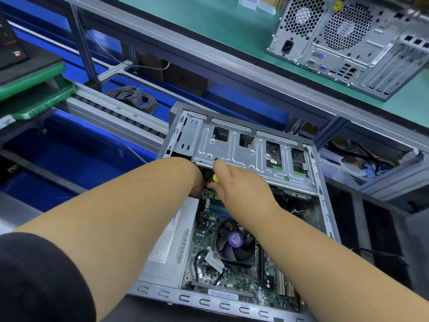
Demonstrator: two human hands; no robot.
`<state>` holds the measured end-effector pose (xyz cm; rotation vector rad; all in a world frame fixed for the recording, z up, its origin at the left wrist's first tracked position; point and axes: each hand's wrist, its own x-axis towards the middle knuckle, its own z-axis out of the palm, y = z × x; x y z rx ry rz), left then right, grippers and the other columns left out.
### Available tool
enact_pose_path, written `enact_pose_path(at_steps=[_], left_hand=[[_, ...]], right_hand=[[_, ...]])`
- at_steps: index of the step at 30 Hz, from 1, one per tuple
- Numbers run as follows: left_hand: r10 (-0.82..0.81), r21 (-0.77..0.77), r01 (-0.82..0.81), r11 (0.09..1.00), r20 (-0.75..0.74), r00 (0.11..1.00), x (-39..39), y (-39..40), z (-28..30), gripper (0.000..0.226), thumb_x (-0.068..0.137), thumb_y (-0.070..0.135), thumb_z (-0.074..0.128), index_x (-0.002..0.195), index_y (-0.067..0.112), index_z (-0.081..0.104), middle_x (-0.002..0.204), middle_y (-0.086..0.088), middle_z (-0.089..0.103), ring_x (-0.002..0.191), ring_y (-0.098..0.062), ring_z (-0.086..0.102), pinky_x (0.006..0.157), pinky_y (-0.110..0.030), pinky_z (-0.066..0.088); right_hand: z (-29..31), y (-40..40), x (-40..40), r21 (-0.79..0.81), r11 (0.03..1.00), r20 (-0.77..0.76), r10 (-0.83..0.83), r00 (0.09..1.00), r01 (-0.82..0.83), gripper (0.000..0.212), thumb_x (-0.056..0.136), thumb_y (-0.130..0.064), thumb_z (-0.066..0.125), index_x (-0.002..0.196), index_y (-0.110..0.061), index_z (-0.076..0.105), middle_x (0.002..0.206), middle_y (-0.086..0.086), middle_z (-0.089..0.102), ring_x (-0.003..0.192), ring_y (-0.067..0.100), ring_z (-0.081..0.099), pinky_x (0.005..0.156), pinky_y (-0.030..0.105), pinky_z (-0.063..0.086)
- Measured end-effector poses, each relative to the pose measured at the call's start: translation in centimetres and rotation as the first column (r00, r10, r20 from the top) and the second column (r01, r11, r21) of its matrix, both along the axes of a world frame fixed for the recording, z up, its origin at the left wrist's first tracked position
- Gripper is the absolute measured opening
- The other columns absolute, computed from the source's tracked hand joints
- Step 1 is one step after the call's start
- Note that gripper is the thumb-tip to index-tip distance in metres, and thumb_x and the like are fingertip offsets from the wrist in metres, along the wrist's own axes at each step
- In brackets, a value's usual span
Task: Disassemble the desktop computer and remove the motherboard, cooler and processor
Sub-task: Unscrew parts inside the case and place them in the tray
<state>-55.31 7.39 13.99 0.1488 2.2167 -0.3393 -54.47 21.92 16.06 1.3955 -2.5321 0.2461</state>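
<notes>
Gripping yellow-handled tool (215, 178), right hand (234, 184); left hand (197, 182) hidden under drive cage (243, 147), grip unclear.

Both forearms bare, extended forward, converging. Left hand (196, 182) mostly hidden, state unclear; black sleeve at upper arm. Right hand (234, 182) back up, fingers curled downward.
</notes>
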Motion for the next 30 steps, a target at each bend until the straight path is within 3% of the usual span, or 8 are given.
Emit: enact_pose_path(at_steps=[3, 8, 12, 16, 20, 25, 28, 30], left_hand=[[0.017, 0.007, -0.017, 1.000, -0.022, 1.000, 0.09, -0.04, -0.10, 0.038, 0.100, 0.022, 0.042, 0.134, 0.008, 0.050, 0.132, -0.011, 0.054, 0.092, -0.023, 0.047, 0.079, -0.033, 0.040], [0.091, 0.087, -0.088, 0.992, -0.028, 0.995, 0.01, -0.44, 0.08, 0.030, 0.096, 0.025, 0.045, 0.119, 0.011, 0.059, 0.111, -0.008, 0.058, 0.094, -0.027, 0.057, 0.095, -0.041, 0.048], [0.103, 0.066, -0.103, 0.992, -0.002, 0.995, -0.25, -0.33, -0.35, 0.035, 0.096, 0.025, 0.046, 0.126, 0.010, 0.057, 0.112, -0.008, 0.057, 0.091, -0.024, 0.052, 0.087, -0.037, 0.046], [0.081, 0.056, -0.082, 0.995, 0.020, 0.996, -0.40, -0.34, -0.60, 0.035, 0.097, 0.022, 0.043, 0.125, 0.008, 0.058, 0.094, -0.006, 0.056, 0.087, -0.024, 0.052, 0.086, -0.037, 0.047], [0.083, 0.050, -0.084, 0.995, 0.021, 0.996, -0.51, -0.38, -0.51, 0.036, 0.095, 0.026, 0.047, 0.127, 0.012, 0.057, 0.107, -0.007, 0.059, 0.090, -0.024, 0.055, 0.092, -0.040, 0.049], [0.085, 0.049, -0.086, 0.995, 0.015, 0.996, -0.42, -0.31, -0.47, 0.034, 0.096, 0.025, 0.045, 0.126, 0.012, 0.057, 0.108, -0.007, 0.059, 0.089, -0.024, 0.054, 0.083, -0.037, 0.046], [0.096, 0.053, -0.098, 0.994, 0.035, 0.995, -0.45, -0.25, -0.22, 0.029, 0.098, 0.023, 0.042, 0.118, 0.011, 0.059, 0.083, -0.002, 0.053, 0.085, -0.023, 0.052, 0.078, -0.034, 0.045], [0.099, 0.048, -0.100, 0.994, 0.032, 0.995, -0.47, -0.22, -0.16, 0.023, 0.098, 0.023, 0.041, 0.111, 0.014, 0.058, 0.077, 0.000, 0.049, 0.083, -0.023, 0.052, 0.078, -0.034, 0.045]], right_hand=[[0.26, 0.16, -0.31, -0.014, 1.000, 0.008, 0.008, 1.000, -0.008, 0.027, 0.074, -0.006, 0.081, 0.086, -0.004, 0.056, 0.055, 0.008, 0.048, 0.044, 0.024, 0.033, 0.041, 0.026, 0.027], [0.21, 0.17, 0.16, -0.021, 0.999, 0.101, 0.042, 0.994, -0.040, 0.021, 0.089, -0.021, 0.067, 0.091, -0.006, 0.053, 0.065, 0.004, 0.044, 0.053, 0.028, 0.039, 0.045, 0.030, 0.030], [-0.06, 0.00, -0.15, -0.010, 1.000, 0.084, -0.025, 0.996, 0.026, 0.023, 0.096, -0.026, 0.058, 0.098, -0.005, 0.050, 0.067, 0.006, 0.047, 0.053, 0.028, 0.036, 0.047, 0.032, 0.028], [-0.40, -0.04, -0.53, -0.008, 0.996, 0.125, -0.082, 0.989, 0.084, 0.027, 0.099, -0.031, 0.052, 0.108, -0.007, 0.045, 0.073, 0.003, 0.045, 0.058, 0.029, 0.043, 0.050, 0.034, 0.031], [-0.26, -0.18, -0.38, -0.025, 0.998, 0.137, -0.062, 0.989, 0.066, 0.019, 0.098, -0.022, 0.055, 0.103, -0.005, 0.047, 0.071, 0.003, 0.041, 0.057, 0.028, 0.036, 0.051, 0.033, 0.021], [-0.31, -0.24, -0.19, -0.042, 0.998, 0.128, -0.041, 0.991, 0.046, 0.014, 0.096, -0.013, 0.057, 0.100, -0.002, 0.050, 0.068, 0.002, 0.037, 0.058, 0.027, 0.032, 0.051, 0.032, 0.022], [-0.54, 0.14, -0.16, -0.060, 0.997, 0.141, -0.038, 0.989, 0.047, 0.012, 0.094, -0.009, 0.059, 0.099, -0.002, 0.051, 0.069, 0.003, 0.038, 0.059, 0.027, 0.034, 0.051, 0.033, 0.025], [-0.64, 0.32, -0.15, -0.065, 0.997, 0.147, -0.024, 0.989, 0.034, 0.011, 0.091, -0.004, 0.061, 0.096, -0.003, 0.051, 0.069, 0.002, 0.036, 0.059, 0.027, 0.034, 0.051, 0.033, 0.025]])
